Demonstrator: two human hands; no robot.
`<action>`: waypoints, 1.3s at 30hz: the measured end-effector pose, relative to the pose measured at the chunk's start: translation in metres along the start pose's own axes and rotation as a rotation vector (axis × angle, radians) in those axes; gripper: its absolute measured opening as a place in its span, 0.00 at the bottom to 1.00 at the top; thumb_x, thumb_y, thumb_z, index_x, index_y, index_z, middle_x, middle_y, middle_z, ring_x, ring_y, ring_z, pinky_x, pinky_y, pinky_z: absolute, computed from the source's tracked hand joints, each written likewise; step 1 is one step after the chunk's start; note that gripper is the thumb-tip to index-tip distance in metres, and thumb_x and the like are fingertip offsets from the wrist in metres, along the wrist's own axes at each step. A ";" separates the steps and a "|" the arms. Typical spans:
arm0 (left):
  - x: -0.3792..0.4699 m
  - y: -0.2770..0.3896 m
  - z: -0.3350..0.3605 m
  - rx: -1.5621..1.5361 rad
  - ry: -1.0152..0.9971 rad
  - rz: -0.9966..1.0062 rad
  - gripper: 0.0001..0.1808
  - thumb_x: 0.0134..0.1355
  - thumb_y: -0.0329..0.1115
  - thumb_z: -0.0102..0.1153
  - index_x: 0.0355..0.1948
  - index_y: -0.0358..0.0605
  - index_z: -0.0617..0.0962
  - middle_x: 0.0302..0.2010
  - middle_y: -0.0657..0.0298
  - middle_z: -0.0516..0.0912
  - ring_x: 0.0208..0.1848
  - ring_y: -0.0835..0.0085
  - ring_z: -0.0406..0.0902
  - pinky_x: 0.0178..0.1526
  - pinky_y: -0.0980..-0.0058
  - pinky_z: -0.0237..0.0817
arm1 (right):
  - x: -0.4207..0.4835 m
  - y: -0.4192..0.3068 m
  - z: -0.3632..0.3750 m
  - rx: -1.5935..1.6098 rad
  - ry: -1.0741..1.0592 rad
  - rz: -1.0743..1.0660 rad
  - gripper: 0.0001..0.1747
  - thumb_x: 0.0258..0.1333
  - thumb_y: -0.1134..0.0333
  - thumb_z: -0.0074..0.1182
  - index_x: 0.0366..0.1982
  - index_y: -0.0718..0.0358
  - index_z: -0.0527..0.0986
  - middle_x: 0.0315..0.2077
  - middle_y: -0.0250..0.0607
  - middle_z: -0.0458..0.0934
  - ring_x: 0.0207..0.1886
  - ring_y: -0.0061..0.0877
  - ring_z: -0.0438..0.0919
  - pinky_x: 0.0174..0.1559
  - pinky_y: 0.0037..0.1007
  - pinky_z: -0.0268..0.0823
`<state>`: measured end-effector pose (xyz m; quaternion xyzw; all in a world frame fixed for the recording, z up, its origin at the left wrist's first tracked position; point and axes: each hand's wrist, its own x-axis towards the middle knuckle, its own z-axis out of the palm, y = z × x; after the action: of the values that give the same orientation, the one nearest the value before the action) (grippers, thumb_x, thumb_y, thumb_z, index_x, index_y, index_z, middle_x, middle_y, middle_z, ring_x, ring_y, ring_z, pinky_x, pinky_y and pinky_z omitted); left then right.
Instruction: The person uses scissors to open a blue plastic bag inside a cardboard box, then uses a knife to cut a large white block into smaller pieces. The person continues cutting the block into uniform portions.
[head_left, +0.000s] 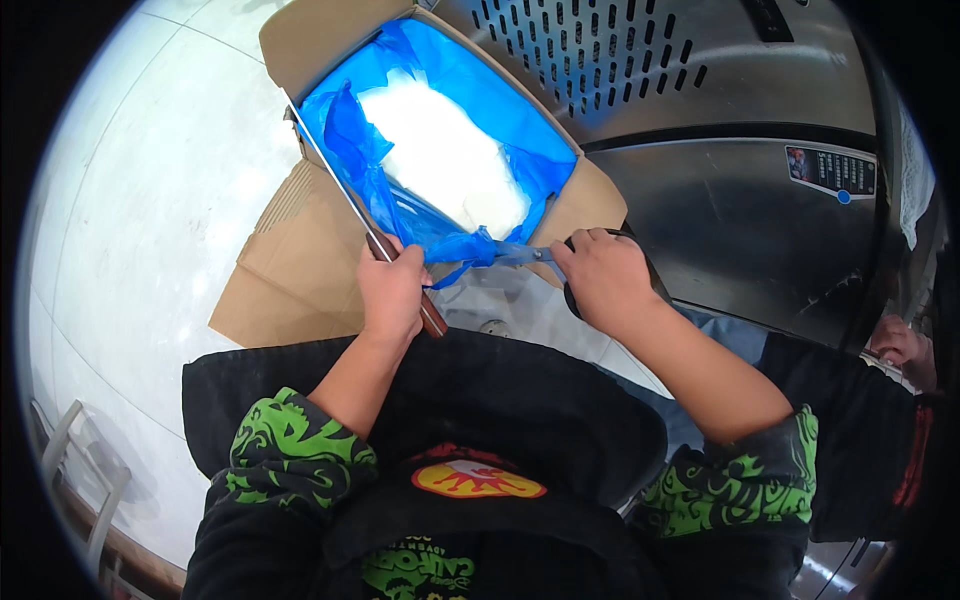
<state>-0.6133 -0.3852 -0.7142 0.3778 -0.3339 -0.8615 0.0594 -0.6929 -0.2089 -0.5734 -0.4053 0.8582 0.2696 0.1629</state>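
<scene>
An open cardboard box (600, 187) lies before me, lined with blue plastic film (517, 97). Inside the torn liner a large white block (442, 150) is exposed; its substance cannot be told. My left hand (391, 289) grips the brown handle of a long-bladed knife (433, 315), its blade pointing up along the box's left edge. A gathered strip of the film reaches that hand's fingers too. My right hand (611, 281) holds scissors (538, 255) with black handles. Their blades point left into the bunched film, and the tips are hidden there.
Behind and right of the box stands a stainless steel appliance (720, 217) with a slotted panel. One box flap (292, 262) spreads over the pale tiled floor (142, 247). Another person's hand (896, 341) shows at far right. A metal frame (97, 510) stands at lower left.
</scene>
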 end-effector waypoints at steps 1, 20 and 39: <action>0.000 0.000 0.000 -0.001 -0.001 -0.005 0.09 0.48 0.19 0.49 0.25 0.42 0.64 0.18 0.64 0.66 0.15 0.76 0.65 0.20 0.75 0.61 | 0.003 0.001 0.008 -0.006 0.011 -0.021 0.15 0.36 0.71 0.55 0.32 0.58 0.71 0.27 0.36 0.73 0.36 0.29 0.75 0.31 0.31 0.67; -0.006 0.030 -0.023 0.038 0.093 -0.086 0.11 0.49 0.19 0.47 0.28 0.47 0.61 0.18 0.67 0.63 0.16 0.77 0.61 0.18 0.76 0.58 | 0.042 -0.053 0.015 0.160 -0.153 0.143 0.10 0.45 0.71 0.51 0.35 0.58 0.73 0.33 0.40 0.76 0.39 0.34 0.77 0.32 0.37 0.69; 0.002 0.033 -0.056 0.243 0.123 0.042 0.08 0.49 0.20 0.47 0.26 0.44 0.64 0.17 0.65 0.64 0.14 0.76 0.62 0.18 0.75 0.59 | 0.038 -0.060 0.021 0.158 -0.039 0.182 0.10 0.42 0.71 0.52 0.32 0.60 0.74 0.29 0.40 0.75 0.37 0.33 0.77 0.31 0.34 0.70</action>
<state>-0.5808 -0.4412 -0.7220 0.4272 -0.4393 -0.7886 0.0517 -0.6681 -0.2508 -0.6288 -0.3064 0.9067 0.2224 0.1859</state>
